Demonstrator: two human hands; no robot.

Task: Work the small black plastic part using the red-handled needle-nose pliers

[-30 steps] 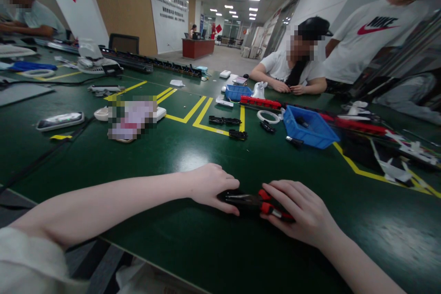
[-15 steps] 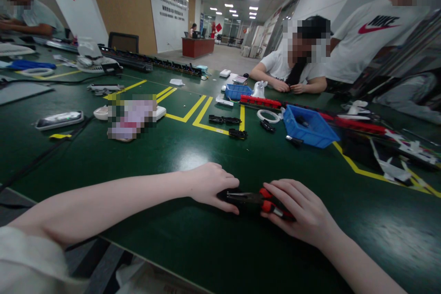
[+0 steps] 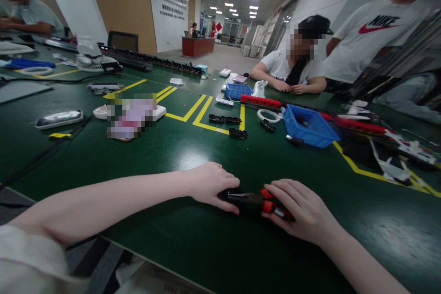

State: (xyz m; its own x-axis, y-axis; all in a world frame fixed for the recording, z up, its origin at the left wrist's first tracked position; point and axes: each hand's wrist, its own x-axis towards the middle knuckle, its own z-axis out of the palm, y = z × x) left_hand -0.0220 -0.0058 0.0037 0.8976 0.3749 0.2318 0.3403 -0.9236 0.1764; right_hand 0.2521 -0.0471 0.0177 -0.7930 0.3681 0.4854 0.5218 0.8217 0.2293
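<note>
Pliers (image 3: 268, 200), red-handled, were gripped in the curled right hand (image 3: 301, 209) over the glossy green table (image 3: 138, 161); a black piece (image 3: 224, 194) was clasped by the half-curled left hand (image 3: 212, 186). A white shirt (image 3: 372, 43) was lettered "NIKE".

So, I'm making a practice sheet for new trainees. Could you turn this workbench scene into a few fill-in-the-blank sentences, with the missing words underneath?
1. The tool in the right hand is a pair of ____.
2. The piece held in the left hand is coloured ____.
3. The strips of tape on the green tabletop are coloured ____.
4. In the picture, the nearer blue tray lies to the ____ of the white ring.

Missing words: pliers; black; yellow; right.
</note>
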